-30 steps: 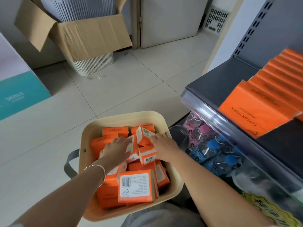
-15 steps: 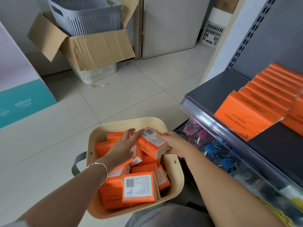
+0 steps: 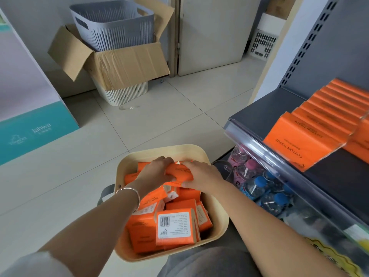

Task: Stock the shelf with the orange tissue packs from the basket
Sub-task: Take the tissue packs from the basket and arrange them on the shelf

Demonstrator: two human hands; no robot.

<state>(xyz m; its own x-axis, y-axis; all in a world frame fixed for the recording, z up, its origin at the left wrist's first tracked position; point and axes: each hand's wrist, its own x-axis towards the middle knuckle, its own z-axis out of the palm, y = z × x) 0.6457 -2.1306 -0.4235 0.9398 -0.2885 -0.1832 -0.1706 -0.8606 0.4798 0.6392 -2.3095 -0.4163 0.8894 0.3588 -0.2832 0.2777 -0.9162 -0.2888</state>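
**Both hands on 1 orange pack over the basket**

The left hand (image 3: 154, 173) and the right hand (image 3: 201, 174) press in from either side on a single orange tissue pack (image 3: 179, 172), held between them just above the far end of the cream basket (image 3: 216, 214). The left fingers curl over the pack's near-left edge; the right hand lies flat across its right end, thumb beneath. Both hands are closed on it — neither is spread wide. A thin bracelet (image 3: 131, 193) circles the left wrist.

Below the held pack, the basket is full of loose orange packs (image 3: 147, 222) lying at mixed angles. 1 pack near the front (image 3: 174, 226) shows a white label with a barcode facing up. The basket sits on the pale tiled floor (image 3: 89, 176), with a grey handle (image 3: 104, 193) on its left side.

To the right, the dark shelf (image 3: 265, 110) carries a row of orange packs (image 3: 311, 134) standing one behind another, the front one printed "COTTON TISSUE". A clear strip runs along the shelf's front edge. On the level underneath lie small bottles with blue and pink caps (image 3: 259, 184).

Further back on the floor, an open cardboard box (image 3: 123, 62) holds a grey slatted bin (image 3: 113, 25) — a white slatted bin shows beneath the box.
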